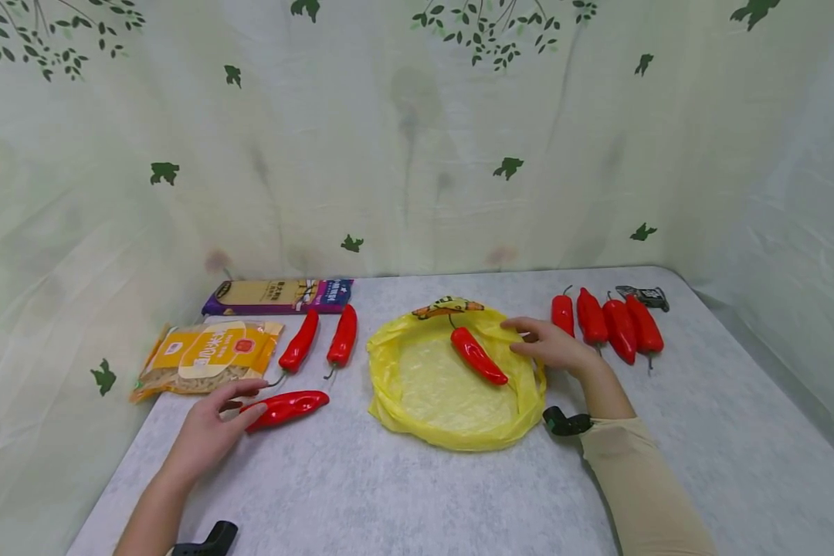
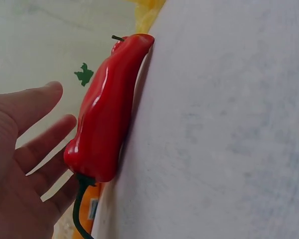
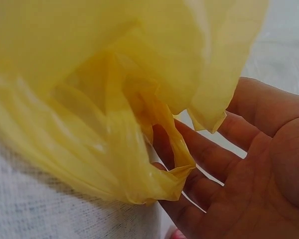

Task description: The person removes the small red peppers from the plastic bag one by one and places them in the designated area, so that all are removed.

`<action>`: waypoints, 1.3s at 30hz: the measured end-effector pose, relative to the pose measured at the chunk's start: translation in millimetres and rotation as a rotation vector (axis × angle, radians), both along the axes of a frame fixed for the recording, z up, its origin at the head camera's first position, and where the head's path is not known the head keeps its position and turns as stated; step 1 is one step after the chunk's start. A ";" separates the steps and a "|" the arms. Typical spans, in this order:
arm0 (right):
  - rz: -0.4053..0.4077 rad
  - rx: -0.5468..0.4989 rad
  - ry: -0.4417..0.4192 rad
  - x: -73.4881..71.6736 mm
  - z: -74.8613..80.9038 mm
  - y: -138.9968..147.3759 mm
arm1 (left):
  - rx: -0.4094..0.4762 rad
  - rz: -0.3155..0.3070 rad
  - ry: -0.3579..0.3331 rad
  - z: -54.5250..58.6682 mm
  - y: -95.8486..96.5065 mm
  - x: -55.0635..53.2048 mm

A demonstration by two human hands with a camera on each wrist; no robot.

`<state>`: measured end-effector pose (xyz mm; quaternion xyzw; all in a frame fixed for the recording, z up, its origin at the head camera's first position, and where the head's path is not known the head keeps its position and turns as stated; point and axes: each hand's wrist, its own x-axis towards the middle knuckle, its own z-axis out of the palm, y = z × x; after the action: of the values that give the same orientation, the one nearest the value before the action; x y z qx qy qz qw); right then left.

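Observation:
My left hand (image 1: 211, 428) is beside a red chili pepper (image 1: 288, 408) lying on the table. In the left wrist view its thumb stands apart from the pepper (image 2: 102, 112), with the other fingers partly behind it. Two more red peppers (image 1: 300, 342) lie just beyond, near a yellow food packet (image 1: 211, 357). A yellow plastic bag (image 1: 406, 431) stands open-mouthed in the middle with one red pepper (image 1: 478, 357) inside. At the bag's right rim is my right hand (image 1: 552, 345), fingers extended. Seen from the right wrist, those fingers lie partly behind the bag's edge (image 3: 124, 164), not curled round it.
Several red peppers (image 1: 620, 328) lie in a row on the right, beside a small black packet (image 1: 645, 297). A purple and tan package (image 1: 278, 296) lies along the back left edge. A printed curtain (image 1: 417, 154) hangs behind the grey table (image 1: 361, 494).

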<state>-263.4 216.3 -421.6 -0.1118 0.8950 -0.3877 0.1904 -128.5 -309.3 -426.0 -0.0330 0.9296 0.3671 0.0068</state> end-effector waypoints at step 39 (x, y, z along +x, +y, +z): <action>-0.010 -0.004 0.001 0.6 0.3 1.1 | 0.116 -0.255 0.163 24.9 91.9 -46.0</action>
<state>-262.8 217.4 -421.3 -0.1081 0.8947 -0.3904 0.1880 -174.5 -217.4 -401.1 0.1155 0.9009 0.4180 -0.0202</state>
